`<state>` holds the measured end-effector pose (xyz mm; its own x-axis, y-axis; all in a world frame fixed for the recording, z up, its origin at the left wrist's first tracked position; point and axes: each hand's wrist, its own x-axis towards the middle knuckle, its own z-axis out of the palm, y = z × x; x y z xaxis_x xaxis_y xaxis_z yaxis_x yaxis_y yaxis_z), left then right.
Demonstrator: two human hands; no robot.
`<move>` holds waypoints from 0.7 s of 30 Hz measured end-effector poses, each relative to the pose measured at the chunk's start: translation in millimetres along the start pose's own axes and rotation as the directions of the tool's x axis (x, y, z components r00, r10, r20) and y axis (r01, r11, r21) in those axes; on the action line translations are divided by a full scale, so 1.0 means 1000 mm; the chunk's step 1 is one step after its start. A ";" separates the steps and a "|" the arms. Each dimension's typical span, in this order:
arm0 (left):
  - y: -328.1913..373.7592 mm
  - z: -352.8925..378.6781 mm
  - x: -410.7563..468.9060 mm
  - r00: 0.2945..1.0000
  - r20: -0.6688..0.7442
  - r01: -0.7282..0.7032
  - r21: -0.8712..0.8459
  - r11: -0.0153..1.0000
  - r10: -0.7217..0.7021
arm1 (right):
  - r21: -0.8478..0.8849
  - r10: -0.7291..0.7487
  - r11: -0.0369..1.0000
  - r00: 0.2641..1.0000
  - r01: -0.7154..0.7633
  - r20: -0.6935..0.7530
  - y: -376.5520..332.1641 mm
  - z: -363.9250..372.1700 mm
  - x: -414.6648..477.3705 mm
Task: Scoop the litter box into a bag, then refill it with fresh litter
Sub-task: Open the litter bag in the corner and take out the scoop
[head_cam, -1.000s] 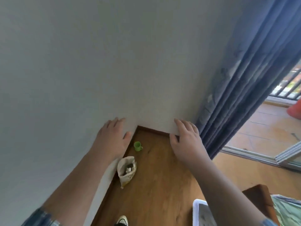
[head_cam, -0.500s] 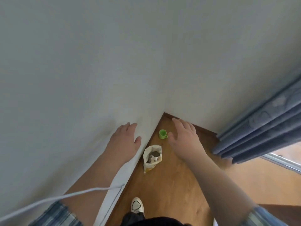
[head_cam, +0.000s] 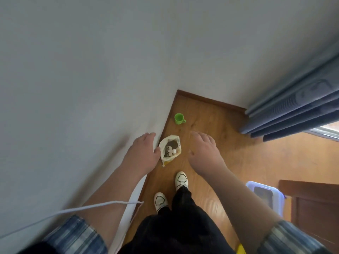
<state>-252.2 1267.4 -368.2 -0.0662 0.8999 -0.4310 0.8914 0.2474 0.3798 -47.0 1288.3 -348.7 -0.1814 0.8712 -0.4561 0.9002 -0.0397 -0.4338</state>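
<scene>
**Left hand** (head_cam: 142, 151): fingers straight and relaxed, palm down, holding nothing. Its thumb side lies against the bag's rim in the picture; contact cannot be told. Since the person stands upright, the hand is probably well above the bag.

**Right hand** (head_cam: 203, 151): spread loosely, palm down, holding nothing. There is a clear strip of floor (head_cam: 211, 114) between it and the bag.

**Bag** (head_cam: 170, 150): stands between the two hands, just right of the left thumb and left of the right hand. The mouth is open and faces up, with dark and white contents that cannot be identified. The long axis runs from a yellow bottom corner nearest the person to the mouth farther off, roughly along the wall (head_cam: 91, 70). The left hand is nearer. Judgement: a straight descent reaches the rim, and either hand can take one side of the mouth.

**Litter box** (head_cam: 279, 200): pale blue rim, dark inside, partly hidden by the right forearm. It lies behind and to the right of the right hand, well apart from the bag. Judgement: bag and box have still to be brought together, so scooping is not yet begun.

**Cup** (head_cam: 178, 118): green, beyond both hands, past the bag's mouth.

**Curtain** (head_cam: 293, 110): far right of the right hand.

**Shoes** (head_cam: 181, 180): white, behind the hands.

**Cord** (head_cam: 73, 210): white, crosses the left forearm.
</scene>
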 end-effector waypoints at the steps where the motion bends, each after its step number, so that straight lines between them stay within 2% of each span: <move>1: 0.001 0.007 0.011 1.000 0.016 0.011 -0.004 1.000 -0.011 | 0.008 0.015 1.000 0.999 -0.015 0.028 0.006 0.006 0.012; 5: -0.004 0.054 0.067 0.997 0.064 0.048 -0.021 0.999 -0.046 | 0.011 0.043 0.999 0.991 -0.045 0.127 0.038 0.045 0.075; 9: -0.026 0.131 0.130 0.986 0.145 0.089 -0.020 0.996 -0.085 | -0.016 0.046 0.999 0.981 -0.044 0.187 0.078 0.110 0.149; 15: -0.082 0.274 0.223 0.965 0.226 0.135 0.003 0.991 -0.132 | -0.016 0.063 0.998 0.971 -0.061 0.233 0.152 0.245 0.258; 21: -0.135 0.397 0.285 0.947 0.253 0.214 -0.033 0.976 -0.199 | -0.079 0.004 0.997 0.955 0.021 0.296 0.201 0.384 0.344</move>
<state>-213.1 1347.8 -867.0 -0.1261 0.7119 -0.6908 0.8411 0.4459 0.3060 -80.7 1392.5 -891.5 -0.2871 0.6872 -0.6673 0.9246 0.0169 -0.3805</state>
